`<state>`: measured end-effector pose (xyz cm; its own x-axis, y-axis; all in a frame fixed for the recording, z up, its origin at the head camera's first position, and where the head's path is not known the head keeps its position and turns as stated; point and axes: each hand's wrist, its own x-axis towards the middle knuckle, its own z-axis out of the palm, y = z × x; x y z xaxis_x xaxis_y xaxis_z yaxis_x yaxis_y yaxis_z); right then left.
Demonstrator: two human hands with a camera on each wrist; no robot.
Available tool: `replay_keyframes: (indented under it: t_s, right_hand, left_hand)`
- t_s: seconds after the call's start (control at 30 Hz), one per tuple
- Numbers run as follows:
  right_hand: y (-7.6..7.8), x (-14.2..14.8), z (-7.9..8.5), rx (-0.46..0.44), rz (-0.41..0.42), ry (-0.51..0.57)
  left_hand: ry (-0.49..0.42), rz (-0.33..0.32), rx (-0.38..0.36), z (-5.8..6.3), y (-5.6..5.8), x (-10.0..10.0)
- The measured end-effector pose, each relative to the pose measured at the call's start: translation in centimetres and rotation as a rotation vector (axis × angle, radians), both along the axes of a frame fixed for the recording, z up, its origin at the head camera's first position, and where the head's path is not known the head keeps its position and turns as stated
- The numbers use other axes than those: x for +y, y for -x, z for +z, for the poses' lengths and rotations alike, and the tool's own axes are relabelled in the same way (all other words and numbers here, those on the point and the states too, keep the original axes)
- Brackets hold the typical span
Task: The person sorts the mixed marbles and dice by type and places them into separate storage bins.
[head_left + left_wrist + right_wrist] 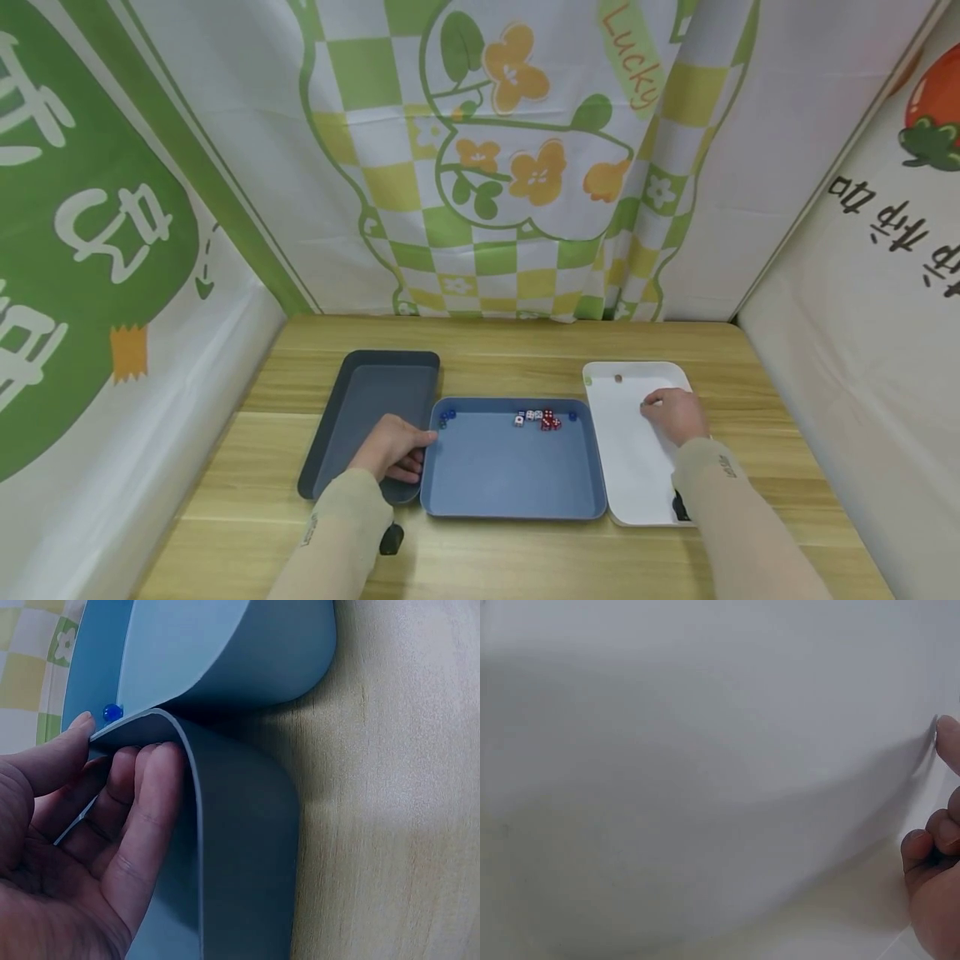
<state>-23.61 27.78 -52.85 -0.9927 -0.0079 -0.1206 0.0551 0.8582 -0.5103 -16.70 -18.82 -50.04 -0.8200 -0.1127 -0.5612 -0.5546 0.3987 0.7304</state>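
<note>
My left hand [393,446] is at the seam between the dark grey tray [330,417] and the blue tray [513,510]. In the left wrist view its thumb [79,727] lies over the touching rims, and the curled fingers [154,795] sit inside the dark tray's wall. My right hand [678,415] reaches over the white tray [637,483]; its thumb and forefinger pinch a tiny dark piece [642,405], whose kind I cannot tell. Only part of that hand shows in the right wrist view, low over the white floor, its other fingers [919,847] curled.
White dice [519,421] and red dice [547,422] lie at the blue tray's back. Blue beads [448,414] are in its back left corner, another blue piece [572,416] at back right. A brown piece [618,378] and a pale green one [588,381] lie in the white tray.
</note>
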Motion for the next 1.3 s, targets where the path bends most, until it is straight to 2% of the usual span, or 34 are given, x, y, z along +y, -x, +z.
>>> replay_keyframes:
  t_s: [0.5, 0.87, 1.03, 1.3]
  right_hand:
    - [-0.1, -0.1, 0.3, -0.023, 0.004, -0.009]
    - [0.0, 0.1, 0.0, -0.005, 0.014, -0.011]
    - [0.3, 0.0, 0.6, -0.016, 0.014, 0.009]
    - [0.8, 0.0, 2.0, 0.029, 0.042, 0.026]
  left_hand:
    - [-0.007, 0.004, -0.009, -0.1, 0.2, 0.0]
    - [-0.008, -0.007, 0.003, -0.1, 0.1, 0.0]
    - [-0.006, -0.003, 0.002, -0.1, 0.2, 0.0]
    - [-0.007, -0.007, 0.006, -0.1, 0.2, 0.0]
